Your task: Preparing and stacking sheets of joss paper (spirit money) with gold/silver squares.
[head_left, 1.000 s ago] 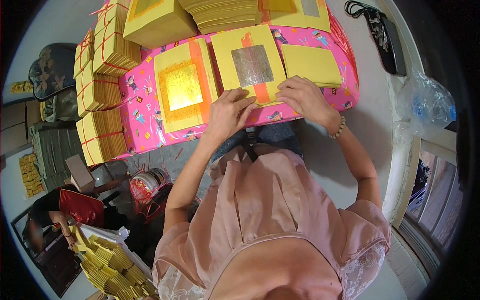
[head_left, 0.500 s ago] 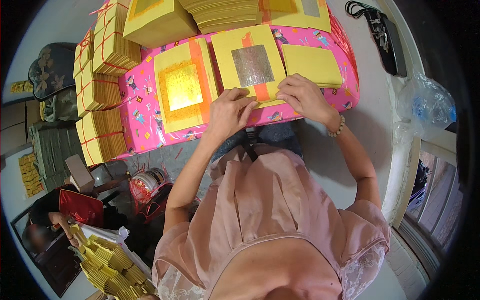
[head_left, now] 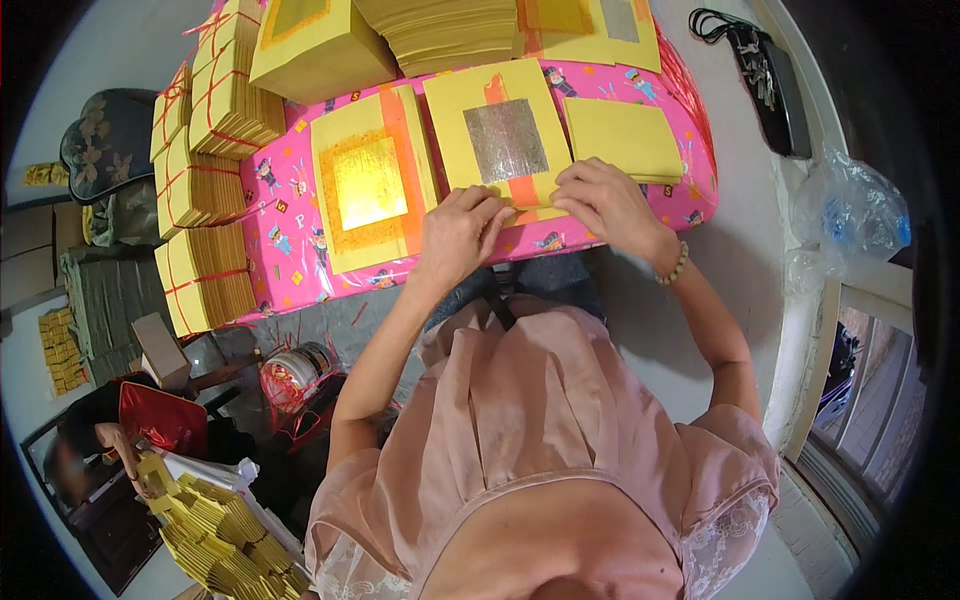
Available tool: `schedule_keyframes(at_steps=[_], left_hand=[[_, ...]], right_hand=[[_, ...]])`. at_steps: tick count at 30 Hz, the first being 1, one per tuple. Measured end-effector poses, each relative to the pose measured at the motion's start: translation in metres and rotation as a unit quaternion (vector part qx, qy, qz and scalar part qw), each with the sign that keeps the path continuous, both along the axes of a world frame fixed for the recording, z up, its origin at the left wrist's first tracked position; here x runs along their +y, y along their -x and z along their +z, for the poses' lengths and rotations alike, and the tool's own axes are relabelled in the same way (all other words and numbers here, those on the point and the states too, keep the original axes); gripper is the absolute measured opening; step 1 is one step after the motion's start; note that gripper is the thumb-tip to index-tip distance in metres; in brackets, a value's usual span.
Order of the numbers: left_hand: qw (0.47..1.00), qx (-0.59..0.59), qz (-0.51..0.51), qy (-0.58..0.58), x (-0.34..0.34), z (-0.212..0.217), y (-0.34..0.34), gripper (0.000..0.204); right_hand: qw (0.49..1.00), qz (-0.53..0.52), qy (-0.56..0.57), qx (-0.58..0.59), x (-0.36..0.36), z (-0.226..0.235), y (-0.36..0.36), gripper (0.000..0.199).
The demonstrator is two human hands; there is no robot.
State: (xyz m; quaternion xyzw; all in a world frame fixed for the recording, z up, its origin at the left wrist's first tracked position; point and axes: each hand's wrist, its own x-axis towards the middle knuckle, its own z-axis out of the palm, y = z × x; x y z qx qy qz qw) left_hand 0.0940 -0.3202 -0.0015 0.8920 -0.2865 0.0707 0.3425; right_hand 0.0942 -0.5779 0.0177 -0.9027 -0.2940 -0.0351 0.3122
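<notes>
Your left hand and right hand rest close together, fingers pinching the near edge of the yellow paper sheet with a silver foil square. This sheet lies on the pink patterned low table, beside a gold-foil sheet.

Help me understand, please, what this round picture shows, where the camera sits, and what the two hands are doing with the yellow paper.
The camera is worn on a person's head and looks down through a fisheye lens, so straight edges bend. No machine is involved: the left hand and right hand are the person's own. Both pinch the near edge of a yellow paper sheet with a silver foil square. It lies on a pink patterned board. Beside it lies a sheet with a gold foil square and a plain yellow stack. Tied yellow bundles stand at the left.
</notes>
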Motion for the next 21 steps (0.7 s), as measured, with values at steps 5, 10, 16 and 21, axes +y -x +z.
schedule_keyframes(at_steps=[5,10,16,21], left_hand=[[0.999,-0.024,0.001,-0.04,0.001,-0.003,-0.004,0.011],[0.998,-0.06,0.029,0.005,-0.004,0.018,-0.013,0.026],[0.98,-0.196,0.01,-0.011,-0.012,0.022,-0.023,0.051],[0.988,-0.109,-0.001,-0.105,-0.02,0.012,-0.043,0.067]], right_hand=[[0.996,-0.036,0.026,-0.074,0.011,0.002,0.009,0.017],[0.996,-0.05,0.019,-0.07,0.011,0.011,-0.015,0.015],[0.992,-0.101,-0.03,-0.068,0.017,0.028,-0.072,0.019],[0.993,-0.102,-0.045,-0.037,0.021,0.016,-0.126,0.022]])
